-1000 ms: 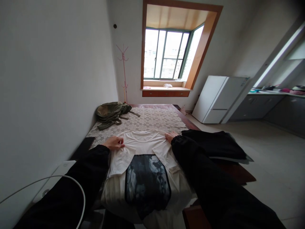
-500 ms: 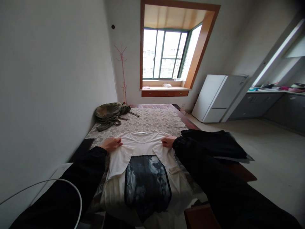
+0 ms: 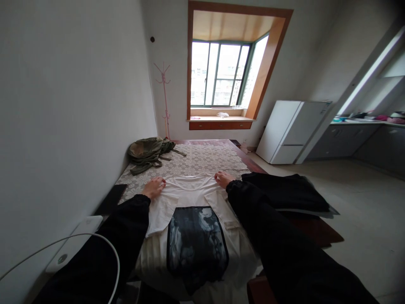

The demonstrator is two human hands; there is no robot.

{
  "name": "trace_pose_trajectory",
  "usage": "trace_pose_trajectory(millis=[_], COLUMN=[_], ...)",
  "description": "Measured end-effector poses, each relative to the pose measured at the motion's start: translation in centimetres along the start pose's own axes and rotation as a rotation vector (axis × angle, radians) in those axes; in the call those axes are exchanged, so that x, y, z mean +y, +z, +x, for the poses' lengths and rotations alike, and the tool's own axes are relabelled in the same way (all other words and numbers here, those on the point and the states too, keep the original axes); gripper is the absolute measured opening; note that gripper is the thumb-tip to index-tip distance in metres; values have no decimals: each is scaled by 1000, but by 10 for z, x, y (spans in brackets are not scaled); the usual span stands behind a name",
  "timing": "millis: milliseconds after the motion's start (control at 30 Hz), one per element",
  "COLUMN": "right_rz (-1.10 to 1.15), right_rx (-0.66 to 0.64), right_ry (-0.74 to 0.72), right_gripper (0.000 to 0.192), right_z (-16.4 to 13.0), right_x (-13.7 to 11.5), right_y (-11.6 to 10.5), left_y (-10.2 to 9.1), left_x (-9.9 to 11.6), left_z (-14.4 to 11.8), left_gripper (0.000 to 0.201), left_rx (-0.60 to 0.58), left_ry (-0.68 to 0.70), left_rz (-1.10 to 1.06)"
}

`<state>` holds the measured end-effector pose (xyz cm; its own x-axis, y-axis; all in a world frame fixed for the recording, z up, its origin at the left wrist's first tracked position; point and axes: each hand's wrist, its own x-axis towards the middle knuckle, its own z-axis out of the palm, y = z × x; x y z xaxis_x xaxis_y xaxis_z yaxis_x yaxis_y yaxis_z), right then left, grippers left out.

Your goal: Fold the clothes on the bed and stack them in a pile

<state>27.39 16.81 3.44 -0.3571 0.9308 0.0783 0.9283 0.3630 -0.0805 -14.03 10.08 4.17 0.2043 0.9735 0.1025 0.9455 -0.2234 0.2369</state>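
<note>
A white t-shirt with a dark printed panel lies flat on the lace-covered table, both sleeves folded inward. My left hand rests palm-down on the shirt's left shoulder, fingers spread toward the collar. My right hand presses flat on the right shoulder. Both arms wear black sleeves. Neither hand grips any cloth.
An olive green bag sits at the table's far left. Black garments are piled on the right. A white device with a white cable lies at the left. Beyond stand a pink coat rack, a white fridge and a window.
Both hands moved up from the folded sleeve edges to the shoulders near the collar, and went from pinching the cloth to lying flat. The camera shifted slightly.
</note>
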Motion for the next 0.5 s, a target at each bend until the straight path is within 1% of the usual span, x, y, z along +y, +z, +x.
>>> trace_pose_trajectory(millis=[167, 400, 500], right_rz=[22, 23, 22], right_rx=[22, 56, 74], right_ry=[17, 47, 66], right_gripper=[21, 28, 32], right_z=[6, 15, 18], right_x=[-6, 0, -1], right_y=[16, 25, 29], left_y=[16, 29, 37], left_x=[6, 2, 1], left_z=[11, 22, 23], left_gripper=[34, 36, 38], left_rx=[22, 70, 104], left_ry=[-26, -87, -85], left_rz=[-16, -17, -19])
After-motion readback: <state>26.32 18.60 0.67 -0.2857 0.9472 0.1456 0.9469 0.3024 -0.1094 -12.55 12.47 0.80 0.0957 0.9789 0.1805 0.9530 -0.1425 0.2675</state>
